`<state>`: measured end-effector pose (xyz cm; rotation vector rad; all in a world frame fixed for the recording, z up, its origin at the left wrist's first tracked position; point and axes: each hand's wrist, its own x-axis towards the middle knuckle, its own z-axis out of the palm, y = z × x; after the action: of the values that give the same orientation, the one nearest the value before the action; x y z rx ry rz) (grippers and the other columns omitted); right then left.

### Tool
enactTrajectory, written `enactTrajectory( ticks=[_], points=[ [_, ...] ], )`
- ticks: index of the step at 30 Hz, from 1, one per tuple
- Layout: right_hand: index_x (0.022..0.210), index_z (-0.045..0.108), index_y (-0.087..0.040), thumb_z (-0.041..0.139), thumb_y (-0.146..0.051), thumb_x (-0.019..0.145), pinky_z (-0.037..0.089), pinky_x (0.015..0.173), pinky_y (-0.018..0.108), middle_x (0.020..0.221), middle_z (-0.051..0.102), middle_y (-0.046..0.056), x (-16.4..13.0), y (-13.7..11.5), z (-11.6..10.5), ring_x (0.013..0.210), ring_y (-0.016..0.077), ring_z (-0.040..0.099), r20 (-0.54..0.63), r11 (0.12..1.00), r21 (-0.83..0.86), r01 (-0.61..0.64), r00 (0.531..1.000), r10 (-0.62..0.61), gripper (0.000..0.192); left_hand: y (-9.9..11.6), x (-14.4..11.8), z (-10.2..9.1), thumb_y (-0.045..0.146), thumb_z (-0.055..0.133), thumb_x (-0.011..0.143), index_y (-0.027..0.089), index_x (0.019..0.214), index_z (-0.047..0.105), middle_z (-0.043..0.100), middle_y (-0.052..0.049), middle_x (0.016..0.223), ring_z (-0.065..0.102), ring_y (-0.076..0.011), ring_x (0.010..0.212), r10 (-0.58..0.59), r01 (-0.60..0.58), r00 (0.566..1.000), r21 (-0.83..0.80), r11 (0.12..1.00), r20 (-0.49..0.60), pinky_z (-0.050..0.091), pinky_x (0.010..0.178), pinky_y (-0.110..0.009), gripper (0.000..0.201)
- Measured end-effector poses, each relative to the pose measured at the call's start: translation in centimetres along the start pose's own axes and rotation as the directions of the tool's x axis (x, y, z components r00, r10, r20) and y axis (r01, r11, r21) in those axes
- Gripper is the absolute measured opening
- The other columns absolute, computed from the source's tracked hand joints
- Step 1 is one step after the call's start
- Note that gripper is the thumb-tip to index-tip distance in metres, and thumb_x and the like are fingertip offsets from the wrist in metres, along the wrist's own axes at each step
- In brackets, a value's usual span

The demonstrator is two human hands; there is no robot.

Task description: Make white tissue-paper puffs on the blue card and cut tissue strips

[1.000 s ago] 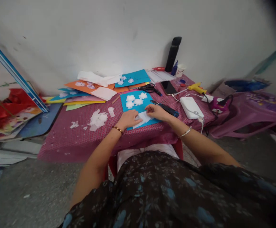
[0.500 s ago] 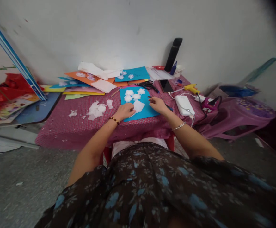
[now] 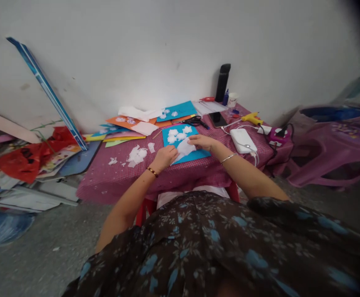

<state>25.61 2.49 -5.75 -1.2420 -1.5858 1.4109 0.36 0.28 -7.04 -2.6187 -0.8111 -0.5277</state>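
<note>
A sheet of white tissue paper (image 3: 184, 149) is stretched between my hands over the lower part of a blue card (image 3: 201, 154). My left hand (image 3: 165, 158) pinches its left edge, fingers curled. At the opposite edge, my right hand (image 3: 202, 142) grips the paper between thumb and fingers. Just beyond the paper, several fluffy white paper flowers (image 3: 180, 135) lie on the card. Left of my left hand sits a pile of torn white tissue scraps (image 3: 137, 156) on the checked tablecloth (image 3: 121, 181).
Scissors (image 3: 195, 121), a phone (image 3: 217, 119) and coloured cards (image 3: 180, 110) lie behind the blue card. To the right are a white power bank (image 3: 243, 141), a yellow glue gun (image 3: 252, 119), cables and a purple socket block (image 3: 278, 136). A purple stool (image 3: 331, 161) stands beyond.
My right hand has come in leftward from the card's right edge and taken hold of the tissue paper. My left hand keeps its hold. The camera view has turned slightly left.
</note>
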Motion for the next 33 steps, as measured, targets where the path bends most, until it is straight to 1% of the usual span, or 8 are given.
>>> enactTrajectory(
  ticks=[4,9,15,20,24,26,29,33],
  points=[
    [0.122,0.061,-0.015,0.062,-0.036,0.094,0.057,0.084,0.041,0.119,0.064,0.009,0.5,0.1,0.8,0.099,0.0205,0.065,0.032,0.999,-0.029,-0.035,0.999,0.036,0.035,-0.1,0.1,-0.2,0.035,0.039,0.103,0.015,0.083,0.063,0.066,-0.011,0.087,0.060,-0.0200,0.084,-0.033,0.032,0.999,0.019,0.999,0.036,0.043,0.075,-0.030,0.037],
    [0.128,0.058,-0.017,0.061,-0.037,0.095,0.055,0.089,0.045,0.127,0.061,0.010,1.0,0.2,1.0,0.107,0.0228,0.063,-0.115,0.993,-0.085,-0.082,0.991,0.072,0.038,-0.6,-0.7,-1.3,0.029,0.036,0.102,0.015,0.084,0.064,0.066,-0.011,0.089,0.060,-0.0202,0.088,-0.150,0.146,0.980,0.036,0.989,0.130,0.044,0.080,-0.031,0.036],
    [0.128,0.058,-0.017,0.061,-0.038,0.095,0.055,0.089,0.045,0.128,0.061,0.010,-0.1,0.0,-0.6,0.108,0.0233,0.063,-0.301,0.977,-0.186,-0.105,0.953,0.045,0.039,-3.9,-4.2,-4.0,0.026,0.044,0.095,0.012,0.085,0.066,0.067,-0.016,0.088,0.063,-0.0253,0.085,-0.408,0.394,0.882,0.108,0.913,0.236,0.046,0.078,-0.035,0.027],
    [0.091,0.064,-0.013,0.063,-0.025,0.092,0.051,0.062,0.028,0.081,0.063,0.002,-2.3,-1.3,-0.4,0.068,0.0135,0.059,-0.296,0.955,-0.296,0.011,0.950,-0.102,0.012,-3.5,-3.0,-5.9,0.035,0.055,0.089,0.007,0.121,0.059,0.064,-0.024,0.117,0.060,-0.0371,0.112,-0.612,0.601,0.774,0.119,0.791,0.160,0.045,0.095,-0.051,0.043],
    [0.068,0.054,-0.018,0.064,-0.018,0.083,0.035,0.051,0.024,0.058,0.046,-0.004,-4.9,-3.1,0.6,0.054,0.0099,0.044,-0.198,0.921,-0.350,0.170,0.948,-0.250,0.017,-0.2,2.9,-6.1,0.048,0.077,0.071,0.016,0.140,0.049,0.045,-0.017,0.151,0.041,-0.0329,0.140,-0.299,0.335,0.942,-0.440,0.833,0.152,0.034,0.116,-0.046,0.080],
    [0.070,0.056,-0.018,0.063,-0.020,0.080,0.033,0.052,0.024,0.059,0.047,-0.004,-6.5,-4.0,0.7,0.056,0.0102,0.043,-0.160,0.902,-0.361,0.237,0.937,-0.310,0.012,1.3,5.3,-6.0,0.042,0.082,0.062,0.017,0.120,0.065,0.054,-0.015,0.143,0.047,-0.0323,0.134,-0.147,0.254,0.964,-0.596,0.761,0.223,0.038,0.113,-0.043,0.065],
    [0.076,0.059,-0.018,0.061,-0.028,0.081,0.033,0.054,0.024,0.064,0.051,-0.003,-8.8,-4.9,0.3,0.059,0.0108,0.044,-0.174,0.884,-0.365,0.293,0.911,-0.373,0.011,3.1,6.6,-6.1,0.039,0.072,0.070,0.015,0.083,0.071,0.071,-0.007,0.093,0.067,-0.0223,0.090,-0.065,0.385,0.903,-0.730,0.565,0.426,0.053,0.083,-0.034,0.028],
    [0.076,0.058,-0.018,0.068,-0.044,0.078,0.035,0.056,0.025,0.066,0.052,-0.002,-11.2,-5.0,-0.1,0.060,0.0111,0.046,-0.096,0.902,-0.266,0.341,0.921,-0.377,0.028,4.4,4.9,-6.6,0.039,0.072,0.069,0.013,0.078,0.068,0.065,0.000,0.067,0.058,-0.0123,0.057,-0.146,0.594,0.803,-0.761,0.262,0.577,0.047,0.055,-0.024,0.028]
  ],
)
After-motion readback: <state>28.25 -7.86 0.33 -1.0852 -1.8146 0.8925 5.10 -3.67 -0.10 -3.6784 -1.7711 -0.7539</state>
